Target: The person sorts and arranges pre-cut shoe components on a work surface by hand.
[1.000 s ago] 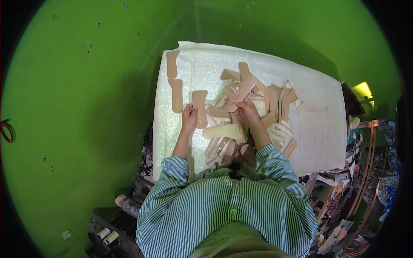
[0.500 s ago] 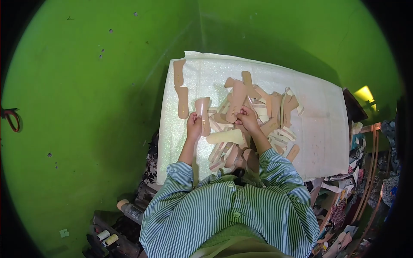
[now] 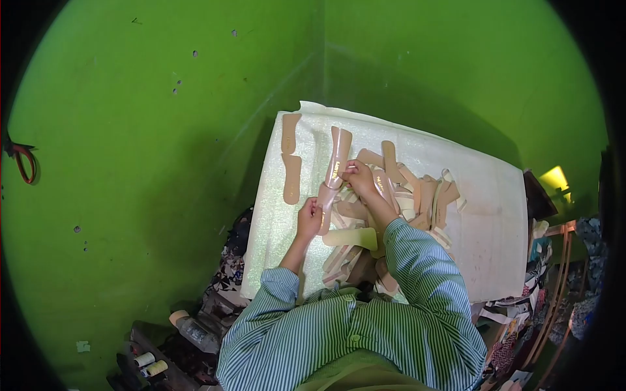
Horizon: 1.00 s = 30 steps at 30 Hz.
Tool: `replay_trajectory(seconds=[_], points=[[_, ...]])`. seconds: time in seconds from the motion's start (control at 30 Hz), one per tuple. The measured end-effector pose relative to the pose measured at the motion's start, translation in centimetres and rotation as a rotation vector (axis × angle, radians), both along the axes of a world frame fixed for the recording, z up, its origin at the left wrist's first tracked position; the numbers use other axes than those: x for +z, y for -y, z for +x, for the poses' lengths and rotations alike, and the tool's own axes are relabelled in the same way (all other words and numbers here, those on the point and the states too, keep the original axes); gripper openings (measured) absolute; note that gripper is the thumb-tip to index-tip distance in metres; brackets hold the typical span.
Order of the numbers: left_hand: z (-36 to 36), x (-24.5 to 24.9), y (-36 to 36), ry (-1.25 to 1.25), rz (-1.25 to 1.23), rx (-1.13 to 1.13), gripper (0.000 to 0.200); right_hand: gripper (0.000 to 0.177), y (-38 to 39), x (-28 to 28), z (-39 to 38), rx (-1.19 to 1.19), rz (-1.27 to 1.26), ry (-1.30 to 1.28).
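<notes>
Head view: the left hand (image 3: 308, 219) grips an insole (image 3: 325, 197) above the sheet (image 3: 482, 215). The right hand (image 3: 358, 176) pinches a second insole (image 3: 340, 151), its end meeting the first. The pile (image 3: 424, 195) lies just right of them, and two flat insoles (image 3: 291, 179) lie to the left.

Both hands, left hand (image 3: 308, 218) and right hand (image 3: 358, 177), hold a tan insole (image 3: 334, 171) above the insole pile (image 3: 404, 195) on a white sheet (image 3: 495, 221).

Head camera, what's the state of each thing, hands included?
lower insole: raised, gripped by left hand.
upper insole: raised, gripped by right hand, meeting the lower one.
insole pile: loose heap.
two separate insoles: lying flat, end to end.
foam sheet: spread flat.
</notes>
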<state>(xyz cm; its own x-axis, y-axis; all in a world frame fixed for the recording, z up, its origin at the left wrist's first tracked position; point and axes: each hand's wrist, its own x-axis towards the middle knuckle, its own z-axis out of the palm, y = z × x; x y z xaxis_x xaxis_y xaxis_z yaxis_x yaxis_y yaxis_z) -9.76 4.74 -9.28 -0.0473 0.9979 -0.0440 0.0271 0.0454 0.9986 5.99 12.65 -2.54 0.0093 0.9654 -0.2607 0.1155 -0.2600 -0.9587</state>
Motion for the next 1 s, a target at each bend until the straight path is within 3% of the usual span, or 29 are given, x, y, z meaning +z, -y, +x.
replay_trajectory(seconds=[0.07,0.23,0.43,0.63,0.7,0.73,0.87,0.93,1.0], points=[[0.2,-0.2,0.2,-0.179,0.079,-0.018,0.014,0.032,-0.6,0.2,-1.5,-0.027,0.015,-0.071],[0.5,-1.1,0.6,-0.158,0.090,-0.019,0.020,0.037,-2.0,-2.7,-5.1,0.081,0.029,-0.047],[0.5,-0.7,0.8,-0.340,0.198,0.019,0.022,0.041,-2.2,-5.1,-7.7,0.192,0.017,0.264],[0.5,2.8,1.4,-0.644,0.158,-0.017,0.029,0.041,-1.9,-7.0,-8.7,0.218,0.034,0.354],[-0.2,3.4,1.9,-0.774,0.212,0.144,0.028,0.042,-2.1,-8.1,-8.4,0.194,-0.009,0.356],[-0.7,3.7,2.0,-0.707,0.213,0.241,0.021,0.042,-2.1,-7.9,-8.4,0.193,-0.008,0.352],[-4.2,3.5,-0.3,-0.820,0.120,0.315,0.020,0.037,-1.3,-7.6,-8.0,0.184,-0.047,0.274],[-5.2,3.0,-2.3,-1.064,0.242,0.495,0.015,0.036,-1.0,-7.6,-8.2,0.174,-0.032,0.267],[-5.7,2.1,-3.3,-1.099,0.145,0.456,0.014,0.033,-0.9,-7.5,-8.3,0.156,0.060,0.295]])
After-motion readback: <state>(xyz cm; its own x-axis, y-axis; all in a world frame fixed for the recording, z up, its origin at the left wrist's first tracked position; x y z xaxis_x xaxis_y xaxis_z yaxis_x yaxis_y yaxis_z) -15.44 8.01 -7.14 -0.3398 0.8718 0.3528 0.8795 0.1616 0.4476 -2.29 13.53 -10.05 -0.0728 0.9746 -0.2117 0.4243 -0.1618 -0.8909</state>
